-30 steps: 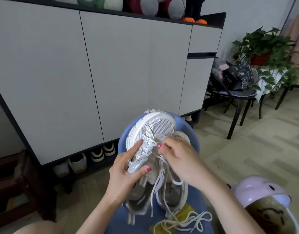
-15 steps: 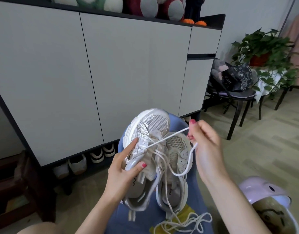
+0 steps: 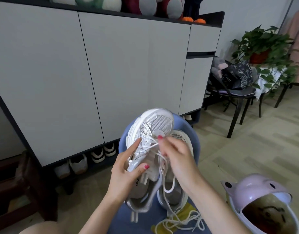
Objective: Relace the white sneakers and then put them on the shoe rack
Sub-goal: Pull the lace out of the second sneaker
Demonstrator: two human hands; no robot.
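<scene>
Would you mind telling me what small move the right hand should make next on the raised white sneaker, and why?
Probably pull the white lace through the next eyelet. The right hand pinches it at the upper eyelets, the left hand steadies the raised white mesh sneaker, and loose lace lies below.

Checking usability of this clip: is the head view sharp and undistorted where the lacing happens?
Head view: right hand is motion-blurred at the lace; left hand and held sneaker read fairly sharp. Wide-angle bending curves the cabinet edges. Soft, even lighting, no glare.
</scene>
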